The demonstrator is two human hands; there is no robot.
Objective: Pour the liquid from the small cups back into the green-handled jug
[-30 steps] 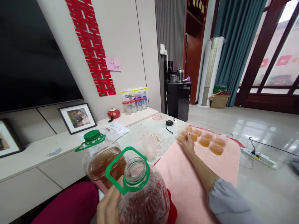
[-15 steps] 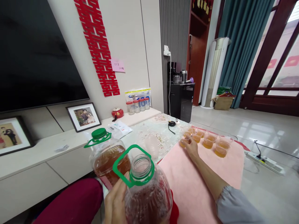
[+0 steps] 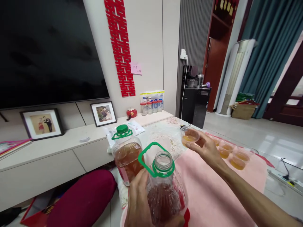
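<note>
My left hand (image 3: pixel 138 201) is wrapped round a large clear plastic jug (image 3: pixel 165 192) of brown liquid, uncapped, with a green ring handle at its neck. My right hand (image 3: pixel 205 148) holds a small clear cup (image 3: pixel 189 136) of amber liquid, lifted above the table and a little right of the jug's mouth. A second jug (image 3: pixel 126 151) with a green cap stands just behind the first. Three more filled cups (image 3: pixel 233 155) sit on the pink mat (image 3: pixel 208 195).
A low white cabinet (image 3: pixel 59 148) along the wall carries framed photos (image 3: pixel 42 123), small jars (image 3: pixel 150 107) and a red pot. A dark red cushion (image 3: pixel 82 198) lies on the floor at left. A power strip (image 3: pixel 285 182) lies on the tiled floor at right.
My right hand has picked a cup from the group at the far end of the mat and brought it back toward the open jug. The view has swung to the left.
</note>
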